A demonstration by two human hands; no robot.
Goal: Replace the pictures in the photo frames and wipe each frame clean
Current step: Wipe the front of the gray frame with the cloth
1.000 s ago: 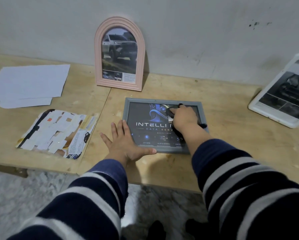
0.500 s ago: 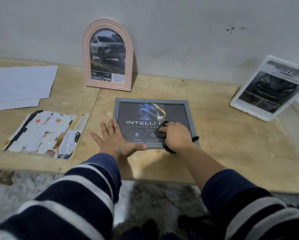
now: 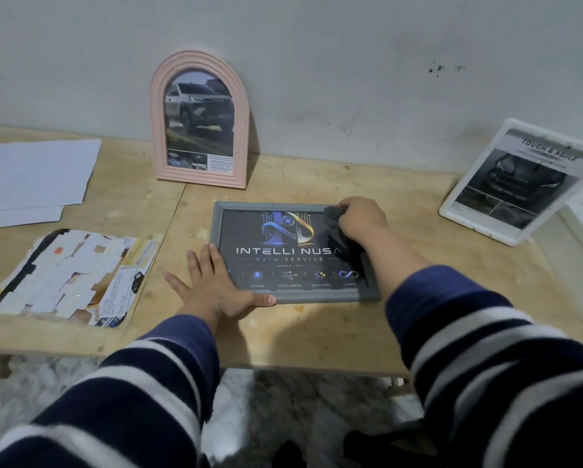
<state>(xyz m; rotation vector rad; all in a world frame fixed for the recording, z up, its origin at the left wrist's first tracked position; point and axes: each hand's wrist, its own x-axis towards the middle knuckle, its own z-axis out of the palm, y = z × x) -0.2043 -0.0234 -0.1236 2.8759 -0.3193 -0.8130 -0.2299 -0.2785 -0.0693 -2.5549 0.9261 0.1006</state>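
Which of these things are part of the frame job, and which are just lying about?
In the job:
- grey frame, flat on the bench
- dark cloth, gripped by the right hand
- left hand, steadying the frame
- pink arched frame
- white frame

Lying about, by the look of it:
- white paper sheets
- torn printed page

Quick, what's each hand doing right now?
Left hand: open, fingers flat, pressing the grey frame down.
Right hand: closed round a dark cloth on the frame.

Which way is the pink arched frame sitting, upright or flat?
Upright. The pink arched frame stands on its bottom edge on the table, top against the wall, picture facing out.
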